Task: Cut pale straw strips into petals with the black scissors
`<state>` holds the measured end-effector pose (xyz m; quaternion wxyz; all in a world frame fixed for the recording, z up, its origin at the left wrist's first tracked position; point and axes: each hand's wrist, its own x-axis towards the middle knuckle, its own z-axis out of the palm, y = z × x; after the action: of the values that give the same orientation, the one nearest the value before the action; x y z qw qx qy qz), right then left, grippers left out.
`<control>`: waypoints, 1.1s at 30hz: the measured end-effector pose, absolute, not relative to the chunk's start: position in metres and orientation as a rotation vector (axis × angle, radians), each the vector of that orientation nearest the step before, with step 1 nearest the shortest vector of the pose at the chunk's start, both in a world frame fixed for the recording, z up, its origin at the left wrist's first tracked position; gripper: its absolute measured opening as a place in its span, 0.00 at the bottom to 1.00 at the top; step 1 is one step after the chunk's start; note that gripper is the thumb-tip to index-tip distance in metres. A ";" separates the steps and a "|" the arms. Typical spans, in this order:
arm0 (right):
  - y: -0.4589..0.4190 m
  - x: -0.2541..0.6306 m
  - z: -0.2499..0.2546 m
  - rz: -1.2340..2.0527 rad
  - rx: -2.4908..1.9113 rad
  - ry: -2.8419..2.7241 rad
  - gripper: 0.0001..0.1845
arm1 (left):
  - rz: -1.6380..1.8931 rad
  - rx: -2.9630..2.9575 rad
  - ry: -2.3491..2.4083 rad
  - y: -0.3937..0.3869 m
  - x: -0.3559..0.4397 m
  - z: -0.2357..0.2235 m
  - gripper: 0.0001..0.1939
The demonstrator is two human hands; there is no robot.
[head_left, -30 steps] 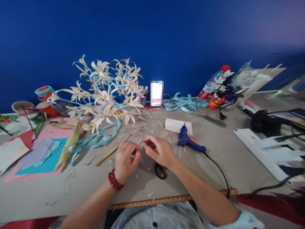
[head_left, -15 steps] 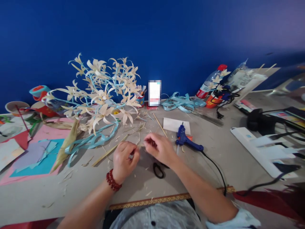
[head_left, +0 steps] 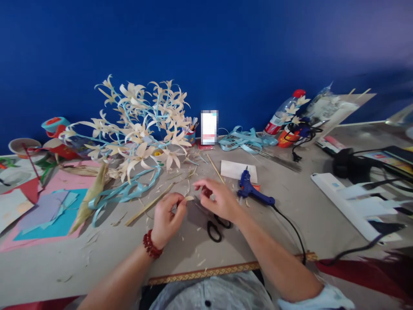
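Note:
My left hand [head_left: 170, 215], with a red bead bracelet at the wrist, is closed in a pinch. A small pale petal-like piece [head_left: 189, 198] pokes out from between its thumb and forefinger. Just to the right, my right hand [head_left: 217, 198] is open, its fingers curved and apart, with nothing visible in it. Black-handled scissors [head_left: 214, 231] lie below my right hand, their blades hidden. A blue hot glue gun [head_left: 254, 191] rests right of that hand. Beyond the left hand lies a dry straw-coloured stalk [head_left: 150, 204].
A branching spray of pale flowers [head_left: 138, 129] stands at back left. Blue ribbon [head_left: 241, 140], a bottle [head_left: 284, 113] and a phone [head_left: 209, 127] are along the wall. Coloured paper [head_left: 48, 219] lies left; a white power strip [head_left: 332, 204] with cables is at right.
My right hand's fingers have spread and drawn slightly away from the left hand. The pale piece at my left fingertips and more of the scissors' handles now show.

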<state>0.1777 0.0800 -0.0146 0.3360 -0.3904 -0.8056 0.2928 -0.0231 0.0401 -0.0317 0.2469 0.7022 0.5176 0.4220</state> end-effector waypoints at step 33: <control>0.073 0.158 -0.028 2.173 -0.732 -1.146 0.10 | 1.060 1.122 0.788 0.044 -0.020 -0.042 0.08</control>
<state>0.1581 0.0731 -0.0279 0.2850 -0.2737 -0.4285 0.8125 -0.0203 0.0441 -0.0416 0.6475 0.4932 0.3465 0.4663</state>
